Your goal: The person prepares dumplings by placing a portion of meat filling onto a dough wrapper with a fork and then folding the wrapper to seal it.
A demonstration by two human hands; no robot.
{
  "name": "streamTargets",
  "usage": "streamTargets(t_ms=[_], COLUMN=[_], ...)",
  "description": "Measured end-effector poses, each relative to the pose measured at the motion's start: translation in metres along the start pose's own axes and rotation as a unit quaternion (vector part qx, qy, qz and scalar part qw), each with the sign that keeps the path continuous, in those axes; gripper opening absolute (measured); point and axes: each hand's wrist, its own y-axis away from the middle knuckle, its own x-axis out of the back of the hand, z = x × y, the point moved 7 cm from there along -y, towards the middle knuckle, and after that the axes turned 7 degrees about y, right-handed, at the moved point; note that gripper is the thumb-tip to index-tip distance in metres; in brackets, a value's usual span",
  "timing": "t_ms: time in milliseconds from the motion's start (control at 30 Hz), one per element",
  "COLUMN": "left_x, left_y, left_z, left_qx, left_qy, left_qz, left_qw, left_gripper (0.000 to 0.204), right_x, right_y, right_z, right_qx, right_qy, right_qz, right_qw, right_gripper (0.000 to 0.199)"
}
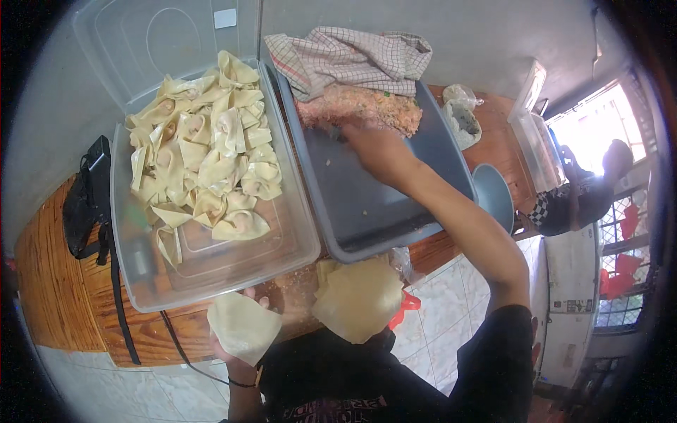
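My left hand (220, 348) is low, in front of the clear box, with a single pale wonton wrapper (244, 327) lying over it; the wrapper hides most of the palm. My right hand (381, 154) reaches over the grey tray (384, 225), its closed fingers at the edge of the pinkish minced filling (374, 111) flecked with green. Something small and dark shows at those fingertips, too blurred to name. A stack of square wrappers (358, 299) lies between my arms. Folded wontons (201, 151) heap up in the clear plastic box (218, 282) on the left.
A checked cloth (345, 60) covers the tray's far end. Right of it are a bag-lined bowl (462, 125) and a blue-grey bowl (493, 197). A black bag (83, 204) with straps lies at the left of the wooden table (53, 275). Another person (582, 190) is at far right.
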Motion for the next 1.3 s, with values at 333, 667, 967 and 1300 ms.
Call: streamTargets(t_ms=[333,667,967,1300], left_x=[-0.024,-0.067,-0.164,-0.147], left_y=[0.003,0.008,-0.079,-0.080], left_z=[-0.021,-0.035,-0.091,-0.108], left_qx=[0.059,0.110,0.091,-0.002], left_qy=[-0.023,0.126,-0.068,0.107], left_qz=[0.049,0.014,-0.080,-0.085], left_qw=[0.997,0.986,0.990,0.991], left_gripper=[0.079,0.091,0.087,0.088], right_x=[-0.019,0.072,0.104,0.081], right_y=[-0.058,0.069,0.192,0.205], right_z=[-0.009,0.003,-0.094,-0.097], right_qx=[0.089,0.085,0.177,0.169], right_qy=[-0.022,-0.361,-0.217,-0.099], right_qz=[0.171,-0.018,0.177,0.096], right_qw=[0.981,0.928,0.944,0.976], right_gripper=[0.014,0.018,0.032,0.039])
